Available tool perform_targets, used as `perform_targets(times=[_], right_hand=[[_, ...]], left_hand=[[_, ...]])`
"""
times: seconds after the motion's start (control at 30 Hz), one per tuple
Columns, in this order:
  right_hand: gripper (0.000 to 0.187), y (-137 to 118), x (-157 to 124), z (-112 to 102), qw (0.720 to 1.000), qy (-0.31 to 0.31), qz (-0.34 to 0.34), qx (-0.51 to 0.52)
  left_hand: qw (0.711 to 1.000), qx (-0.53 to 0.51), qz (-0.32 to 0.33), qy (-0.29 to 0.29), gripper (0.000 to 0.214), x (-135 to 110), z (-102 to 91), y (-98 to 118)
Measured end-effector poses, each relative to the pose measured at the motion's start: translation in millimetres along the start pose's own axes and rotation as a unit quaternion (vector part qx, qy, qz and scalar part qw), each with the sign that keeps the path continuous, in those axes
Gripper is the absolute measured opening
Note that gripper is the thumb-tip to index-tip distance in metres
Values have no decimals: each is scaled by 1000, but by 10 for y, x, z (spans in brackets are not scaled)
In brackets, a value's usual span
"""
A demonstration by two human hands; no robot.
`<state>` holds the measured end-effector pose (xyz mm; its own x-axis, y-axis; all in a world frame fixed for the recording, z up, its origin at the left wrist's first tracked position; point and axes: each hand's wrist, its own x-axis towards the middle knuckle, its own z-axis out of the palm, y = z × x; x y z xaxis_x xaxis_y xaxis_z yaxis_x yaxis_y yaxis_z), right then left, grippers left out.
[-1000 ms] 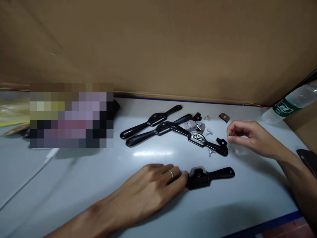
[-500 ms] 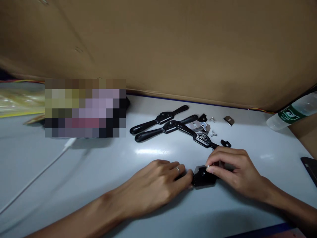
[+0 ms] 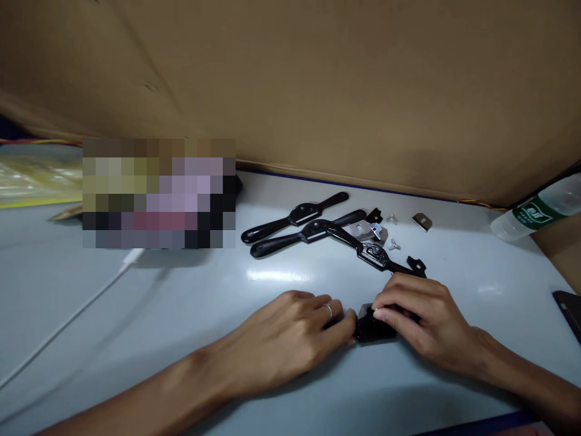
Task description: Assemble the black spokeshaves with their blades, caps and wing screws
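A black spokeshave (image 3: 379, 333) lies low on the table between my hands, with a metal blade edge showing at its top left. My left hand (image 3: 295, 330), a ring on one finger, is wrapped round its left end; the handle is hidden beneath. In a pinch, my right hand (image 3: 415, 312) holds a small silver screw (image 3: 375, 313) at the middle of the spokeshave, over its hole. How deep the screw sits cannot be seen. Just beyond lie more black spokeshave bodies (image 3: 305, 213), loose blades (image 3: 360, 228), black cap plates (image 3: 416, 264) and silver wing screws (image 3: 394, 244).
A plastic bottle with a green label (image 3: 533, 212) lies at the right, above a dark flat object (image 3: 567, 312) on the edge. At the left are a blurred-out pile (image 3: 158, 194) and a white cable (image 3: 91, 309). A cardboard wall (image 3: 318, 85) closes off the back.
My right hand has moved slightly left, bringing the screw from beside the hole to over it. My left hand keeps its hold on the spokeshave. The view has shifted slightly.
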<state>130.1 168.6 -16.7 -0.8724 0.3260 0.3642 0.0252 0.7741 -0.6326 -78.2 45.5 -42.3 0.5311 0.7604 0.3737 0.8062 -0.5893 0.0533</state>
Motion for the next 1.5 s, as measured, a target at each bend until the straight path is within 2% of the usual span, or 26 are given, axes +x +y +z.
perform_targets(times=[0.3, 0.5, 0.7, 1.0, 1.13, 1.27, 1.5], right_hand=[[14, -15, -12, 14, 1000, -11, -4, -12], [17, 13, -15, 37, 997, -2, -46, -68], [24, -20, 0, 42, 981, -40, -118, -151], [22, -9, -24, 24, 994, -62, -45, -83], [22, -28, -4, 19, 997, -57, -24, -38], [23, -31, 0, 28, 998, -52, -32, -29], [19, 35, -47, 77, 999, -31, -40, -11]], left_hand=[[1000, 1, 1, 3, 20, 4, 2, -11], [1000, -9, -2, -5, 20, -4, 12, -10], [1000, -11, -1, 5, 21, 11, 16, -11], [999, -12, -34, -4, 22, 1, 49, 16], [999, 4, -48, -21, 36, -8, 80, 30], [998, 4, -46, -46, 41, -11, 67, 32], [998, -4, -41, -37, 36, -3, 60, 18]])
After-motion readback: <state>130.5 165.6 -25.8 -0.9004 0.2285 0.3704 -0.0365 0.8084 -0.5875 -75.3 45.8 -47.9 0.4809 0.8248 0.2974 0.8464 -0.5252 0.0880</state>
